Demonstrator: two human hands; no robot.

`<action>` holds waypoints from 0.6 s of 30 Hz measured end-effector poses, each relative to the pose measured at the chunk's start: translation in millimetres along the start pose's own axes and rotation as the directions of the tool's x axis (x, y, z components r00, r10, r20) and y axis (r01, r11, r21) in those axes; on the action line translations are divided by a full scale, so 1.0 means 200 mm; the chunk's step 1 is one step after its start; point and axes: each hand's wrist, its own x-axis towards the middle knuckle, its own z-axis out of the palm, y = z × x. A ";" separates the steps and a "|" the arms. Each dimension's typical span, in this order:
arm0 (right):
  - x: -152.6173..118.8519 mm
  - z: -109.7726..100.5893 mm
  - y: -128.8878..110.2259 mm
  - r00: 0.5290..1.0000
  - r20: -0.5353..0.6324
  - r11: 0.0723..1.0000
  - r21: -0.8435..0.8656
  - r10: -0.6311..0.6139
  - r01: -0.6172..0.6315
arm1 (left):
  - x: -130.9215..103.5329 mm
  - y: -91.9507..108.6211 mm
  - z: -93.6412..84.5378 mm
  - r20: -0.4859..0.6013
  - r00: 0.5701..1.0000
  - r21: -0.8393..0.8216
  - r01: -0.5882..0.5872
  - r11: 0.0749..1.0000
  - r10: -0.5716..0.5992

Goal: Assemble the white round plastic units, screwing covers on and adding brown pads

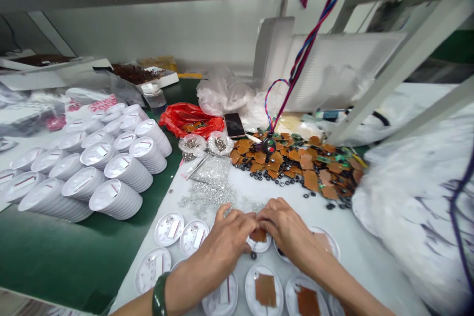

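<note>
Both hands meet over a white round cover point(259, 246) that holds a brown circuit board point(258, 235). My left hand point(233, 229) is closed, fingertips bent at the board's left edge; what they pinch is hidden. From the right, my right hand point(279, 219) reaches the board's top edge with its fingers pressed together, their contents too small to make out. A small black round part point(253, 255) lies just below the cover. Nearer to me, another cover carries a brown board point(265, 290). Covers with white strips point(173, 229) lie left of my left hand.
Stacked white covers point(122, 200) stand at the left on the green mat point(48, 252). Brown boards with black parts point(311, 180) are heaped behind my hands, near small metal pieces point(207, 190), a red bag point(174, 117) and a phone point(234, 125). Twisted wires point(303, 44) hang above.
</note>
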 end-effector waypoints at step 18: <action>-0.06 -0.36 0.56 0.822 -0.390 0.735 -0.389 0.415 -0.555 | -0.03 -0.08 0.09 -0.126 0.975 0.168 -0.162 0.972 0.184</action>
